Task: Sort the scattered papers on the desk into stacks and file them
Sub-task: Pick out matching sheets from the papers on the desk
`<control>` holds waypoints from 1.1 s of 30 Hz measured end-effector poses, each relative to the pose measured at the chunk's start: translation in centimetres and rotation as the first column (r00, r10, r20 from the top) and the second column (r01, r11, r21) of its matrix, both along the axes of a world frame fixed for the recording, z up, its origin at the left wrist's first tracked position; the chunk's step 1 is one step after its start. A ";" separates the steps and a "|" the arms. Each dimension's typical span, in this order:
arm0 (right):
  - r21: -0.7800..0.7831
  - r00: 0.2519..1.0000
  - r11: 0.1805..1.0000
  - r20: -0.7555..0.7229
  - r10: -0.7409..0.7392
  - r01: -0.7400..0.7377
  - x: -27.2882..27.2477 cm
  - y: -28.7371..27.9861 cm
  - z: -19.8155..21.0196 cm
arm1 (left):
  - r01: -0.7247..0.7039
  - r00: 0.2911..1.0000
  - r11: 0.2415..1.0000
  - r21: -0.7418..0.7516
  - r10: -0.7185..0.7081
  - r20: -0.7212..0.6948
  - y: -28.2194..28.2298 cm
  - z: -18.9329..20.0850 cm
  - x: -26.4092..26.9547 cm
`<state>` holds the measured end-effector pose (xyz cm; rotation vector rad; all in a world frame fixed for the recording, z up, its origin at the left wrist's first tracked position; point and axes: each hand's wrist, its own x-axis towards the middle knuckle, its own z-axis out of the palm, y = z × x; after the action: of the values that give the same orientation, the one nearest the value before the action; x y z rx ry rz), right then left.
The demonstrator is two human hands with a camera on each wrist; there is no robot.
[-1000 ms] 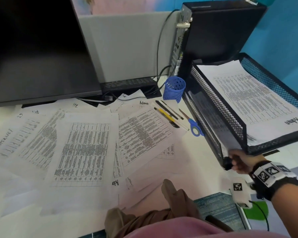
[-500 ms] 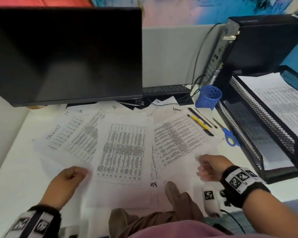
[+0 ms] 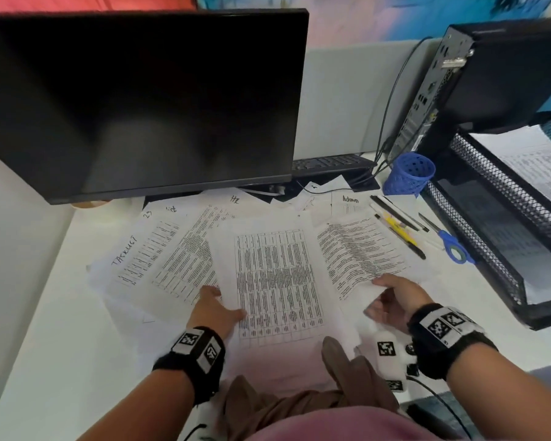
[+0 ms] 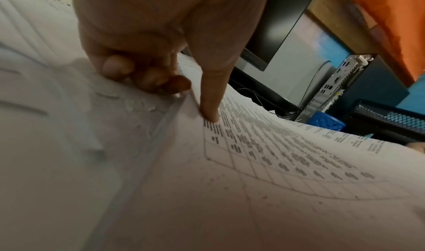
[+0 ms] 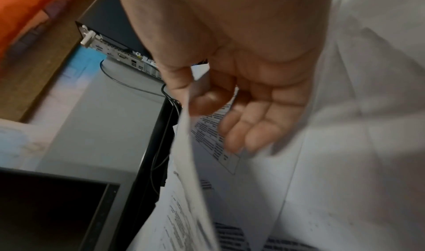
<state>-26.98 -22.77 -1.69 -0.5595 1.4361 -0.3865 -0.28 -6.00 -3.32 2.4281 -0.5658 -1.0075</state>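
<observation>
Several printed sheets lie scattered and overlapping on the white desk (image 3: 54,313). My left hand (image 3: 215,308) pinches the left edge of the middle table sheet (image 3: 277,281): in the left wrist view the hand (image 4: 188,98) has its thumb on top of the sheet (image 4: 287,155) and its fingers curled under the edge. My right hand (image 3: 395,300) pinches the near edge of the right text sheet (image 3: 360,249), which is lifted. In the right wrist view the hand (image 5: 220,120) has that sheet (image 5: 184,155) between thumb and fingers. A black mesh tray (image 3: 503,198) at the right holds filed papers (image 3: 535,167).
A black monitor (image 3: 140,100) stands behind the papers and a computer tower (image 3: 490,74) at the back right. A blue pen cup (image 3: 409,173), pens (image 3: 398,230) and blue scissors (image 3: 452,246) lie between the papers and the tray. Bare desk shows at the left.
My right hand let go of the tray's corner and came to the right sheet, now pinching it. My left hand came into view and took the middle sheet's edge. The head view swung left.
</observation>
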 end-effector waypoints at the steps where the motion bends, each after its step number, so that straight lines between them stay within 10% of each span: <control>1: -0.021 0.998 1.000 0.064 -0.004 0.005 -0.1 0.1 0.5 | 0.037 0.999 0.999 0.014 -0.038 0.027 -0.1 -0.2 0.2; 6: -0.073 0.959 0.996 0.276 0.067 -0.048 -0.4 0.8 3.7 | 0.084 0.991 0.996 -0.011 -0.082 0.107 -0.2 0.0 0.5; 18: -0.620 0.964 0.741 -0.215 0.154 -0.256 0.2 -0.6 5.2 | -0.407 0.913 0.818 -0.407 0.351 -0.208 4.7 1.6 6.2; 22: -0.577 0.889 0.729 -0.449 0.093 -0.368 -0.7 -3.2 3.3 | -0.405 0.914 0.779 -0.480 0.333 -0.231 4.5 3.6 5.7; 30: -0.113 0.474 0.785 -0.845 0.246 -0.609 -2.5 -5.3 2.4 | -0.328 0.939 0.838 -0.436 0.240 -0.245 2.7 3.3 3.1; 33: -0.058 0.654 0.894 -0.703 0.279 -0.443 -4.7 -6.0 0.1 | -0.319 0.937 0.854 -0.411 0.219 -0.271 2.3 3.2 2.4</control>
<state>-31.71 -28.73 -1.56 -1.2580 1.9385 0.0057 2.14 -3.72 -0.14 1.8925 -0.3216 -0.8865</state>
